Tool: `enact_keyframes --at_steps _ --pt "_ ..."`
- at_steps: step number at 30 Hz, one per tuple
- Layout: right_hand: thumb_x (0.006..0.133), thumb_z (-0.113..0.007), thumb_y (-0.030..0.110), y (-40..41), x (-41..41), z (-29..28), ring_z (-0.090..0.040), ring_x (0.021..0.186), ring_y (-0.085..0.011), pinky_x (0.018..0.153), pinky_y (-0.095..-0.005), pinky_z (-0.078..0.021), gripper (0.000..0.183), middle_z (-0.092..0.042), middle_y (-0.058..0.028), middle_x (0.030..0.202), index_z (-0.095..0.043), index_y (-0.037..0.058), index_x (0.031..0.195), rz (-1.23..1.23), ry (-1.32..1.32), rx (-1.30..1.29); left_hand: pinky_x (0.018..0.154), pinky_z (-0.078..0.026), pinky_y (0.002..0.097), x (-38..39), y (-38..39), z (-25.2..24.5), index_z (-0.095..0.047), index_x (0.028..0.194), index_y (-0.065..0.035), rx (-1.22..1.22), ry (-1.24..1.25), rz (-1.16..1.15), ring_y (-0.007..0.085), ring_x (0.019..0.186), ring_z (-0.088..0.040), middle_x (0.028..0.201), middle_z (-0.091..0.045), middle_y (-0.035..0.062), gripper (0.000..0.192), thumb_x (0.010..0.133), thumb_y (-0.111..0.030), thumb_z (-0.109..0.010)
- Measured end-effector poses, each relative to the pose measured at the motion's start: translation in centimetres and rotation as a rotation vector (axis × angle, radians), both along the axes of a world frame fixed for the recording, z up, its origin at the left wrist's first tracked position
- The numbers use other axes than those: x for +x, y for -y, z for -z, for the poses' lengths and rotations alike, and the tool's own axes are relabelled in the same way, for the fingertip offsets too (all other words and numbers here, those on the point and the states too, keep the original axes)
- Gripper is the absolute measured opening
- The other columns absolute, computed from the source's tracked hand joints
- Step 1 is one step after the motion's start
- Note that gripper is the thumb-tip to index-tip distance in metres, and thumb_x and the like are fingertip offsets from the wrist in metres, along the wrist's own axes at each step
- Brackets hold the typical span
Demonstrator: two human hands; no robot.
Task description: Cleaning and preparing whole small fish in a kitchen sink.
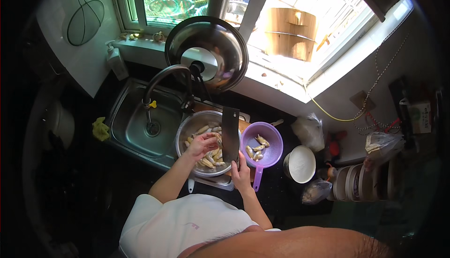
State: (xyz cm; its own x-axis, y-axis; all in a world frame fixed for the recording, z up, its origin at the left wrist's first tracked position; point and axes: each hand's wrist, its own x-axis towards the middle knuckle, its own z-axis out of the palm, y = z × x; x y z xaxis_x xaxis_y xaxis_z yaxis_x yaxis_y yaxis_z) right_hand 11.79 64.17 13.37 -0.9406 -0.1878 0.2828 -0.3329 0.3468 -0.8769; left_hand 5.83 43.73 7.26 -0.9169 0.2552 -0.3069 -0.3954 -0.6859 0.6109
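Observation:
In my right hand point(240, 172) I grip a broad-bladed cleaver point(230, 135) by its handle, the dark blade pointing away from me over the right rim of a metal bowl. My left hand point(203, 147) is over that metal bowl point(181, 131), fingers curled near the blade; whether a piece is pinched in them I cannot tell. Many pale yellowish, elongated food pieces point(207, 162) lie in the bowl, their kind unclear. Beside it on the right, a purple plastic colander point(278, 135) with a handle holds several similar pieces point(259, 148).
A stainless sink point(130, 124) with a curved faucet point(168, 68) is at left, a yellow-green cloth point(100, 129) at its edge. A large metal lid point(225, 47) leans by the window. Right of the colander stand a white-lined bowl point(301, 164) and plastic bags point(309, 131).

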Motion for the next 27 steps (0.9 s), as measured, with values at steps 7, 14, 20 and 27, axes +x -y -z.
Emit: enact_keyframes --at_steps 7,14,20,27 --pt "0.092 -0.051 0.001 0.6 -1.9 0.1 -0.061 0.092 -0.0195 0.083 -0.0303 -0.0469 0.044 -0.062 -0.0151 0.105 -0.043 0.0024 0.134 -0.001 0.196 -0.109 0.081 -0.056 0.0306 0.4 -0.6 0.0 -0.063 0.108 -0.0039 -0.089 -0.005 0.014 0.016 0.087 -0.066 0.095 -0.066 0.0044 0.019 0.089 -0.008 -0.065" --pt "0.087 -0.063 0.003 0.5 -3.8 0.1 -0.047 0.067 -0.0087 0.061 -0.0247 -0.0395 0.047 -0.053 -0.0031 0.08 -0.053 0.0082 0.133 -0.018 -0.052 -0.081 0.081 -0.056 0.0295 0.3 0.1 -1.6 -0.063 0.106 -0.0029 -0.179 -0.073 -0.122 0.0148 0.086 -0.066 0.096 -0.066 0.0063 0.019 0.087 -0.005 -0.066" --pt "0.082 -0.073 0.016 1.7 -5.6 0.8 -0.053 0.061 -0.0191 0.056 -0.0323 -0.0428 0.019 -0.055 -0.0084 0.073 -0.067 0.0047 0.096 -0.035 -0.004 0.134 0.083 -0.054 0.029 0.4 -0.5 -3.7 -0.064 0.105 -0.0019 -0.393 -0.308 -0.099 0.0144 0.092 -0.065 0.1 -0.067 0.0062 0.02 0.084 -0.002 -0.068" --pt "0.085 -0.069 0.016 2.1 -6.3 0.2 -0.06 0.071 -0.0269 0.062 -0.0368 -0.0466 0.016 -0.058 -0.0116 0.079 -0.066 0.0044 0.095 -0.094 -0.01 0.182 0.084 -0.053 0.0261 0.6 1.0 -5.4 -0.068 0.102 -0.0027 -0.903 -0.506 -0.116 0.0125 0.091 -0.065 0.096 -0.067 0.0054 0.021 0.081 -0.003 -0.072"
